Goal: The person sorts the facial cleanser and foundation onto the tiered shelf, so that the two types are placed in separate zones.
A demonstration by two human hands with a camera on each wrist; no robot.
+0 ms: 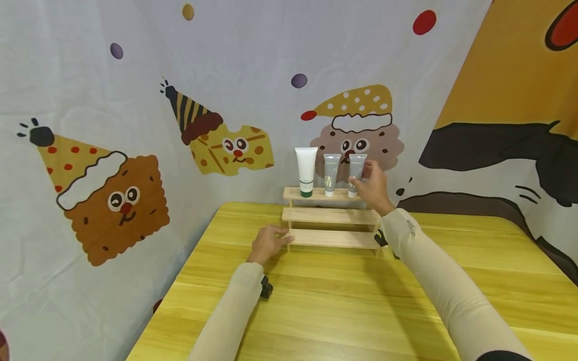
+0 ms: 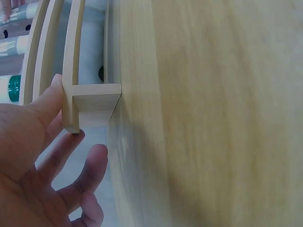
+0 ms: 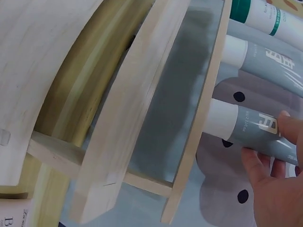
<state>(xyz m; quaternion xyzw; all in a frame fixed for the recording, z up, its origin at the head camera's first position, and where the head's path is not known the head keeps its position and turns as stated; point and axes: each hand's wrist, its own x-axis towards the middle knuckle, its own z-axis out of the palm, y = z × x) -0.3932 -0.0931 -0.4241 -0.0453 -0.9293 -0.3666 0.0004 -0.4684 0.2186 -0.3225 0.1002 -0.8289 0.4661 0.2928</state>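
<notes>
A three-step wooden display rack [image 1: 331, 239] stands at the back of the table. On its top step a white squeeze tube with a green cap [image 1: 306, 173] and a grey squeeze tube [image 1: 332, 173] stand upright, caps down. To their right my right hand [image 1: 374, 188] grips a second grey tube [image 3: 255, 126] between thumb and fingers, its white cap at the top step. At the rack's left end, my left hand [image 1: 268, 243] pinches the lowest step [image 2: 70, 66] between thumb and a finger; the other fingers are loosely bent below it.
The rack is on a yellow wood-grain table [image 1: 325, 306]. Behind it hangs a white cloth [image 1: 253, 40] printed with cartoon snacks. A pale box with dark lettering [image 3: 14, 213] shows at the lower left of the right wrist view.
</notes>
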